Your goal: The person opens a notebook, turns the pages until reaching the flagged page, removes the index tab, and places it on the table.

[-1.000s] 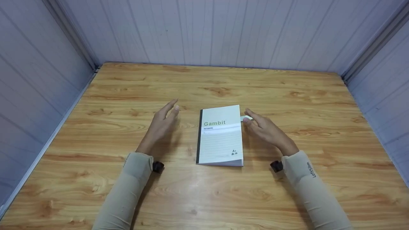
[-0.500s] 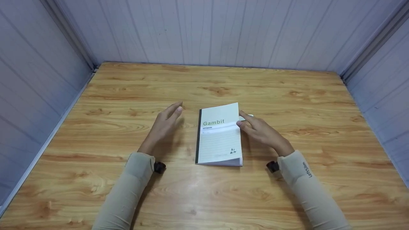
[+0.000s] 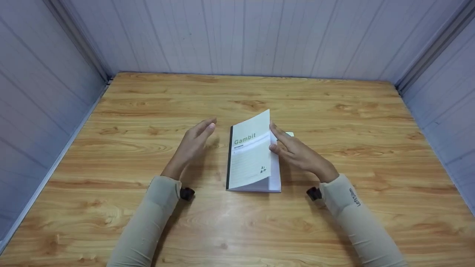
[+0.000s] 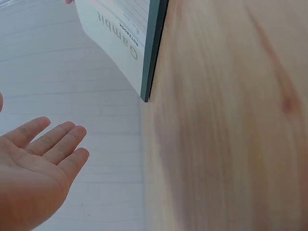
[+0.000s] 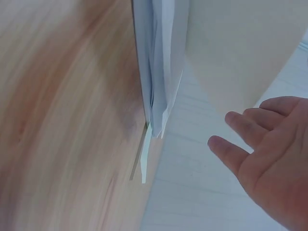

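- A beige, close-fitting left sleeve (image 3: 137,226) is covering the forearm down to the wrist, creasing lightly.
- A matching right sleeve (image 3: 365,230) is wrapping the other forearm, dark lettering (image 3: 354,197), apparently "LetsSlim", running along its outer side.
- Both sleeves are bulging into a broad raised band at the wrist.
- A small black left wrist camera (image 3: 187,193) is jutting from the inner side; a similar right wrist camera (image 3: 314,193) is mirroring it.
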A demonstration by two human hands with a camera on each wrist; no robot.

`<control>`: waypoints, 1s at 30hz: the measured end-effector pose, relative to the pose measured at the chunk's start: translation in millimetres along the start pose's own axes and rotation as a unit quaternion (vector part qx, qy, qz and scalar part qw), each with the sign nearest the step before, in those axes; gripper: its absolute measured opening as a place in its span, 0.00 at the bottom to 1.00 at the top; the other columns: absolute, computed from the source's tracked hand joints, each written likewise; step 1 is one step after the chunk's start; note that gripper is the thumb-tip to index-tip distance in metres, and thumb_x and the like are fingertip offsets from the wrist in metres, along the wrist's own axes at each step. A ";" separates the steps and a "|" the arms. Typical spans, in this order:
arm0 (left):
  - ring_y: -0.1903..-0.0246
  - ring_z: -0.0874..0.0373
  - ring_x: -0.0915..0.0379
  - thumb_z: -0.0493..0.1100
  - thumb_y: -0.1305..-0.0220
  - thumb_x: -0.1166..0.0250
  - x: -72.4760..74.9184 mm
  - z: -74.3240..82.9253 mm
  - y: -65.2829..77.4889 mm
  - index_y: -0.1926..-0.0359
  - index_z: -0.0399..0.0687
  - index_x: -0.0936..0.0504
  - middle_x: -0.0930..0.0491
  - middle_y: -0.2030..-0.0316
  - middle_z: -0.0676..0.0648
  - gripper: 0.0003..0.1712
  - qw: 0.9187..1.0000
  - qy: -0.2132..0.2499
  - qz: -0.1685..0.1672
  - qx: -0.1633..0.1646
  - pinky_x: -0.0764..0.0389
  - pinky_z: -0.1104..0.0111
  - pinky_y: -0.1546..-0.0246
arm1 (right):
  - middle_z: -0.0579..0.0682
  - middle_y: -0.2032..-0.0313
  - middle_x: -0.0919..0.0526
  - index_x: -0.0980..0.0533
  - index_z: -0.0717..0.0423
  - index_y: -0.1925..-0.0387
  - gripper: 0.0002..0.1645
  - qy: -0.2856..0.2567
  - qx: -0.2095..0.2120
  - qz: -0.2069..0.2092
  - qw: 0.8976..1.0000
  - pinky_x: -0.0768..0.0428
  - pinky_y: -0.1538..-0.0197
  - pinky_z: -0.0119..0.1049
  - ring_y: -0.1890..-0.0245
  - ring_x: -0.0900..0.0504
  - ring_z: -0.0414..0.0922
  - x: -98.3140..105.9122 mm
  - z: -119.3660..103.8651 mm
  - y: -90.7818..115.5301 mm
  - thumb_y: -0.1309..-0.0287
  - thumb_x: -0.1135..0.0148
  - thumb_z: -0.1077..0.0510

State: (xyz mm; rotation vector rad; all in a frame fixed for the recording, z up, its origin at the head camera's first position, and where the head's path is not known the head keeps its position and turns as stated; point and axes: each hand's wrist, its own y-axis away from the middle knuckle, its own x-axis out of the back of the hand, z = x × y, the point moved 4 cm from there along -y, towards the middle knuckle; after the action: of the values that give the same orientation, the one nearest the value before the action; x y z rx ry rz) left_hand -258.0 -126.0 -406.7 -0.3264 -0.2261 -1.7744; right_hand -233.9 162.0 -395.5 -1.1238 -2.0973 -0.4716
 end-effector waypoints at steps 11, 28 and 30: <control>0.30 0.50 0.42 0.62 0.30 0.50 -2.7 13.3 -0.4 0.29 0.50 0.39 0.38 0.29 0.46 0.35 1.000 -0.009 -0.022 -0.008 0.43 0.54 0.29 | 0.48 0.23 0.68 0.67 0.48 0.24 0.53 0.001 0.058 -0.025 0.998 0.57 0.24 0.49 0.24 0.65 0.47 -13.0 -19.9 -5.9 0.36 0.50 0.37; 0.25 0.52 0.60 0.61 0.33 0.46 -2.0 39.7 4.9 0.25 0.68 0.51 0.55 0.24 0.55 0.39 0.993 -0.065 -0.057 -0.075 0.54 0.45 0.28 | 0.47 0.23 0.68 0.69 0.43 0.25 0.53 0.034 0.132 -0.068 0.988 0.53 0.24 0.43 0.24 0.64 0.42 -37.6 -50.7 -21.0 0.36 0.49 0.37; 0.25 0.52 0.62 0.61 0.34 0.44 -2.3 43.5 6.1 0.25 0.70 0.52 0.57 0.24 0.56 0.40 0.992 -0.075 -0.066 -0.083 0.55 0.45 0.28 | 0.48 0.23 0.67 0.68 0.44 0.24 0.52 0.045 0.147 -0.067 0.986 0.53 0.24 0.43 0.24 0.63 0.41 -40.6 -52.7 -22.3 0.36 0.49 0.38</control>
State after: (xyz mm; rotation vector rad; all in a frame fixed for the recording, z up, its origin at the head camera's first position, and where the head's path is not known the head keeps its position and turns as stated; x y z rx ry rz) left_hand -247.4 -111.2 -366.7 -0.5770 -0.2111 -1.9051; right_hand -215.6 94.7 -388.5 -0.7819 -2.0893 -0.2580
